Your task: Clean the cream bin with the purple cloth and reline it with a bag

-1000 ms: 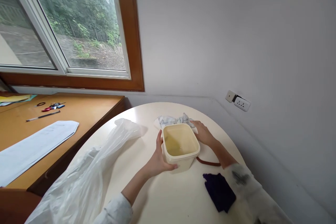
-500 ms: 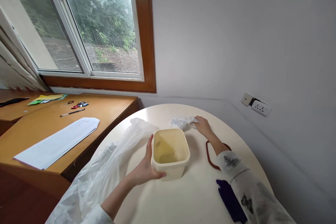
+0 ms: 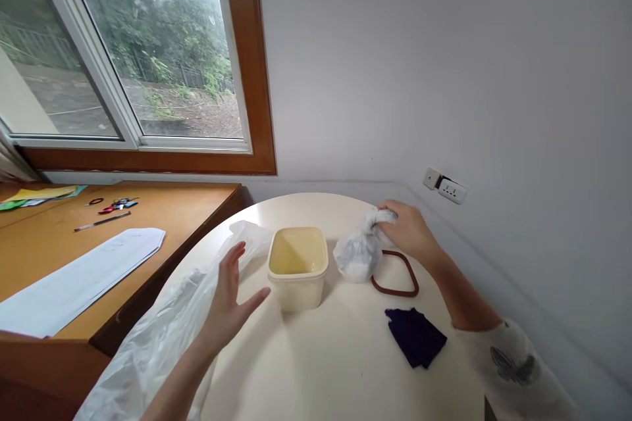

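Note:
My right hand (image 3: 407, 229) grips the twisted, knotted neck of a small white plastic bag (image 3: 359, 255), whose rounded body hangs or rests at the right of the container; whether it touches the table is hard to tell. Just left of the square cream plastic container (image 3: 299, 293), my left hand (image 3: 233, 302) holds nothing, thumb and fingers apart. The container stands upright with no lid on it. A reddish-brown rounded-square ring (image 3: 395, 292) lies partly behind the bag. Nearer to me is a dark navy cloth (image 3: 417, 337).
A large sheet of clear plastic (image 3: 162, 348) drapes over the left side of the round cream table (image 3: 316, 375). On the wooden desk (image 3: 197, 210) lie white papers (image 3: 83, 276), a pen (image 3: 102, 222) and keys (image 3: 121, 205). A socket (image 3: 451, 190) is on the wall.
My left hand has let go of the container and drawn back left. My right hand has lifted the bag by its neck and brought it nearer. The view has turned slightly right.

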Demonstrator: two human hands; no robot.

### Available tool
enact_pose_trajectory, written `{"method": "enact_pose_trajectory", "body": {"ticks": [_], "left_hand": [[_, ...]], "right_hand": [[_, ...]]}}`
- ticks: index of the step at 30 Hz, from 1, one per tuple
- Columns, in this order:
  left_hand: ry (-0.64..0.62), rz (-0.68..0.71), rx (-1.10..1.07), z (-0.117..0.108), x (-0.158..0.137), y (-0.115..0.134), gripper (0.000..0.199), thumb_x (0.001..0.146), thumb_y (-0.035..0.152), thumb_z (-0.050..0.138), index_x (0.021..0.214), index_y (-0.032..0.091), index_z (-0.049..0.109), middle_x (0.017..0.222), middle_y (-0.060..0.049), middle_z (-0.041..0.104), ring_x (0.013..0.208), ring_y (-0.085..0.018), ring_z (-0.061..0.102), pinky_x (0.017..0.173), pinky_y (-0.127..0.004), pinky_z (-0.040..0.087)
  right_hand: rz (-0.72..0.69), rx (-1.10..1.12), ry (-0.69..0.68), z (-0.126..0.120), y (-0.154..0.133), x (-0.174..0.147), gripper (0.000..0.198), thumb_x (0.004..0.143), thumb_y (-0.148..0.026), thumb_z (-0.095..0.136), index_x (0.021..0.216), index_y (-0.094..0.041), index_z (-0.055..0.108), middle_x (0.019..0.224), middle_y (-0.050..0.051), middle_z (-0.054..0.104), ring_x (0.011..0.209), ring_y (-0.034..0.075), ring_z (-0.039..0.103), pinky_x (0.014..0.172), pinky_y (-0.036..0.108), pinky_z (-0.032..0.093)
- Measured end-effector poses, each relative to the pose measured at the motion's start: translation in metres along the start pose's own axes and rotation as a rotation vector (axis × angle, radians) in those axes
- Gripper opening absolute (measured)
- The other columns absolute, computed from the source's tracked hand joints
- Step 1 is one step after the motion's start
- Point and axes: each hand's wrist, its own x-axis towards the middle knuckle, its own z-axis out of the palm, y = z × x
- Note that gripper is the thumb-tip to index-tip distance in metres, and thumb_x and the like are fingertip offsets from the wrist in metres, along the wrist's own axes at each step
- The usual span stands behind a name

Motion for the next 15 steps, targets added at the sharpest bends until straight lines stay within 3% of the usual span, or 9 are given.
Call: {"method": "enact_pose_trajectory", "body": {"ticks": [2,4,6,9,12,15], "left_hand": [[0.131,0.037,0.001,0.007,-0.01,0.022,0.038,0.078,0.035,0.06,0.112,0.024,0.047,0.114,-0.007,0.052,0.112,-0.022,0.048,0.095,-0.037,0.039],[-0.016,-0.014,0.005,0.024,-0.02,0.044,0.018,0.083,0.035,0.053,0.093,0.02,0.053,0.081,-0.002,0.057,0.078,-0.016,0.056,0.072,-0.028,0.046],[-0.258,-0.062,-0.003,0.047,-0.027,0.061,0.019,0.084,0.037,0.049,0.089,0.019,0.055,0.071,-0.001,0.055,0.065,-0.013,0.052,0.061,-0.025,0.044],[-0.473,-0.145,-0.012,0.082,-0.031,0.072,0.031,0.083,0.041,0.05,0.105,0.02,0.053,0.073,0.0,0.055,0.064,-0.013,0.05,0.057,-0.024,0.04],[-0.556,-0.138,-0.029,0.102,-0.03,0.069,0.027,0.082,0.042,0.049,0.089,0.017,0.058,0.067,0.001,0.052,0.06,-0.012,0.045,0.054,-0.023,0.036],[-0.559,-0.103,-0.019,0.102,-0.026,0.063,0.02,0.082,0.034,0.047,0.077,0.016,0.056,0.065,0.001,0.05,0.058,-0.011,0.042,0.052,-0.023,0.032]], "right_hand": [[0.037,-0.049,-0.066,-0.005,-0.008,-0.026,0.008,0.068,-0.021,0.048,0.069,-0.021,0.056,0.067,-0.002,0.058,0.06,0.013,0.049,0.053,0.022,0.033],[0.037,-0.073,-0.111,-0.003,-0.016,-0.051,0.004,0.068,-0.021,0.048,0.064,-0.021,0.05,0.06,-0.003,0.053,0.056,0.012,0.045,0.051,0.022,0.031],[0.008,-0.06,-0.142,0.002,-0.023,-0.074,0.008,0.068,-0.019,0.049,0.062,-0.021,0.044,0.058,-0.003,0.05,0.055,0.012,0.042,0.052,0.023,0.031],[0.021,0.014,-0.184,0.011,-0.032,-0.1,0.014,0.068,-0.019,0.05,0.062,-0.021,0.038,0.057,-0.004,0.047,0.053,0.011,0.04,0.049,0.022,0.03],[0.062,0.089,-0.252,0.01,-0.035,-0.114,0.014,0.071,-0.021,0.052,0.064,-0.021,0.04,0.056,-0.005,0.045,0.051,0.01,0.039,0.045,0.021,0.03],[0.032,0.156,-0.453,-0.006,-0.034,-0.114,0.01,0.075,-0.028,0.055,0.081,-0.021,0.052,0.07,-0.002,0.056,0.061,0.013,0.05,0.053,0.023,0.039]]}}
